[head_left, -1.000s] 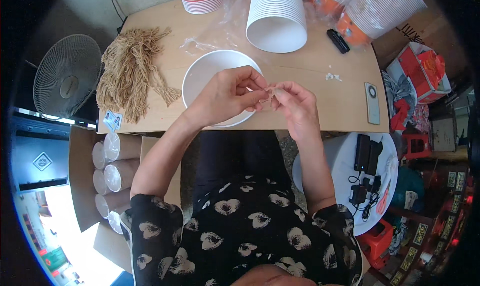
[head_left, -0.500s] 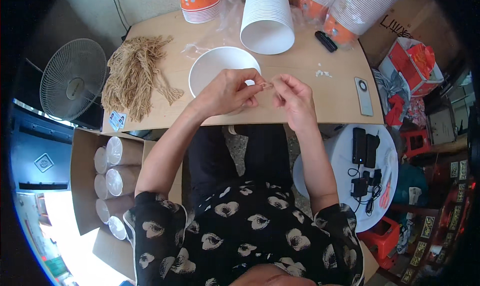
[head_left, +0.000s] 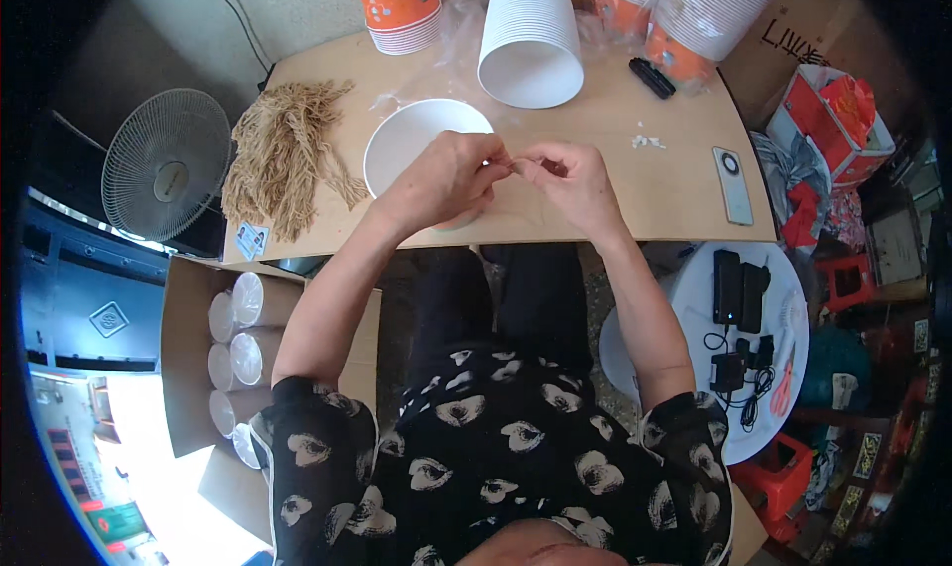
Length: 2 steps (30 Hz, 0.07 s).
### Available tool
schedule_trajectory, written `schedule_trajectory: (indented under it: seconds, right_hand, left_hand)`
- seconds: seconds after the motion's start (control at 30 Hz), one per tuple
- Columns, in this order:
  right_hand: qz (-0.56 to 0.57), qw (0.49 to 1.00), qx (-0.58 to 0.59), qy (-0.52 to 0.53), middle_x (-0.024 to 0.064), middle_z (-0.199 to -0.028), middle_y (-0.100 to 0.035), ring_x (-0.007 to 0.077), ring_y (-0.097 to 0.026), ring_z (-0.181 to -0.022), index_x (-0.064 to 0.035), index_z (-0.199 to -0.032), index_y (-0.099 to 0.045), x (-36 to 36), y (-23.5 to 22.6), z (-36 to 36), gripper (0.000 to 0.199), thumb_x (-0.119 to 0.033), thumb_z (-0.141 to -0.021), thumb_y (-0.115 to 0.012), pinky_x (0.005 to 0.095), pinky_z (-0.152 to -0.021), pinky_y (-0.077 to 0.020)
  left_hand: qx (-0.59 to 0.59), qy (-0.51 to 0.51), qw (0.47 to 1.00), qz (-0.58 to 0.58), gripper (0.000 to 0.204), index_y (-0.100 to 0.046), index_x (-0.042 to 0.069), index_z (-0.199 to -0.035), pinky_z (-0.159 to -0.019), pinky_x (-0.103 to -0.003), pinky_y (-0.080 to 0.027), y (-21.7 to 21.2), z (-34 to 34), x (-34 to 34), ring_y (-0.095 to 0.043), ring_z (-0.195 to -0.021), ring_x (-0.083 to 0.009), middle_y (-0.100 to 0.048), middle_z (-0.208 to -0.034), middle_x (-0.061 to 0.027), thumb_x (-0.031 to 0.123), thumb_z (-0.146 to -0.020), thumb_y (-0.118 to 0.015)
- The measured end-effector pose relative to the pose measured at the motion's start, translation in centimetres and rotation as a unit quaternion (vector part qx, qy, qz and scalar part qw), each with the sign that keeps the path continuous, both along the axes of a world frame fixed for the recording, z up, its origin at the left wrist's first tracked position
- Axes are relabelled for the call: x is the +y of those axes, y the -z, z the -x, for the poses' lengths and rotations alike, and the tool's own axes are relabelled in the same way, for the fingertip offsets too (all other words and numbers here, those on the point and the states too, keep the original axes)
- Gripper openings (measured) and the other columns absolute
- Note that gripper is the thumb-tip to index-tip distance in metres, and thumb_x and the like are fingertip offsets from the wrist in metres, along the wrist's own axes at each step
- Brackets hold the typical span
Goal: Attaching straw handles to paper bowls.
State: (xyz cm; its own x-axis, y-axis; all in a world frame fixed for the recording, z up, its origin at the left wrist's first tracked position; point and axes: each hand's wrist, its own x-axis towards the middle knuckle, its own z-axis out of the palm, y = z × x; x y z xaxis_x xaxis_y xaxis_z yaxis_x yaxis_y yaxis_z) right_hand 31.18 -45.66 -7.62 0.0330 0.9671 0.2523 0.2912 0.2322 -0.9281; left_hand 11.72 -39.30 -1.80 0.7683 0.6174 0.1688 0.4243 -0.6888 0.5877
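My left hand (head_left: 438, 181) and my right hand (head_left: 577, 187) meet fingertip to fingertip above the table's near half. Both are closed in a pinch, and what lies between the fingertips is too small to make out. Just behind my left hand a white paper tub (head_left: 412, 130) stands with its mouth up; the hand and wrist hide part of it. To the left of the tub lies a loose bundle of tan twine strands (head_left: 283, 160).
A nested stack of white tubs (head_left: 531, 56) lies behind, beside orange tubs (head_left: 402, 6). A black object (head_left: 652, 78), white scraps (head_left: 648, 142) and a phone (head_left: 733, 186) lie right. A fan (head_left: 169, 165), carton (head_left: 188, 348) and round side table (head_left: 684, 318) flank me.
My fingertips have drawn closer together, and the right hand has turned, its knuckles now higher. The whole view has shifted slightly; the things on the table stay put.
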Motion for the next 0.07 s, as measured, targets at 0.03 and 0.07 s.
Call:
schedule_trajectory:
  seconds: [0.03,0.07]
  right_hand:
    - [-0.013,1.000,0.020,-0.010,0.0039,-0.092,-0.071,0.0080,-0.062,-0.084,0.0019,-0.101,-0.072,0.27,0.53,-0.23,0.015,-0.010,-0.093,-0.069,0.0227,-0.074,-0.0490]
    - [-0.026,0.999,0.041,-0.023,0.0053,-0.095,-0.071,0.0081,-0.062,-0.086,0.0002,-0.101,-0.073,0.70,0.84,-0.27,0.013,-0.009,-0.094,-0.068,0.0231,-0.076,-0.0491]
  left_hand:
    - [-0.017,0.012,1.000,-0.013,0.014,-0.070,0.000,-0.094,-0.070,-0.041,-0.055,0.11,0.07,0.14,-0.072,-0.075,-0.0300,-0.071,-0.079,-0.0185,0.014,-0.089,-0.068]
    - [-0.034,0.022,0.999,-0.027,0.013,-0.070,0.002,-0.094,-0.071,-0.040,-0.056,0.27,0.42,0.32,-0.074,-0.075,-0.0262,-0.072,-0.079,-0.0174,0.014,-0.089,-0.069]
